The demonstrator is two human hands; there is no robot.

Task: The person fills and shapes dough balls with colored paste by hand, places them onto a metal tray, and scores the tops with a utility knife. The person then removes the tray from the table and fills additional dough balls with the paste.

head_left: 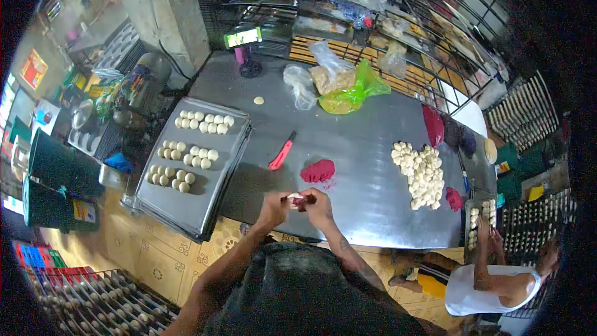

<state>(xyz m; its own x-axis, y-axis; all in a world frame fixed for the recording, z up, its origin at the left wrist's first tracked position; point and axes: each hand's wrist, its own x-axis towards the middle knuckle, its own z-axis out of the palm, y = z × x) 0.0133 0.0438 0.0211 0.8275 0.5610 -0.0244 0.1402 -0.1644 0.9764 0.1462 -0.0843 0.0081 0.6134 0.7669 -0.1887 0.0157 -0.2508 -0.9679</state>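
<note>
Near the table's front edge, my left hand (273, 210) and my right hand (318, 206) meet with curled fingers around a small piece of pale dough (296, 198) that has dark red filling in it. Just beyond them lies a mound of red filling (318, 171) with crumbs beside it. A red-handled knife (283, 154) rests on the table to the left of the mound. Further left, a dark tray (180, 177) carries rows of round dough balls (201, 157). To the right is a large heap of pale dough pieces (419, 174).
A phone on a stand (243, 38) and plastic bags, one a green bag (356, 90), stand at the back below wire racks. A smaller red lump (454, 199) lies at the right. A person in a white top (491, 289) works beside trays at the lower right.
</note>
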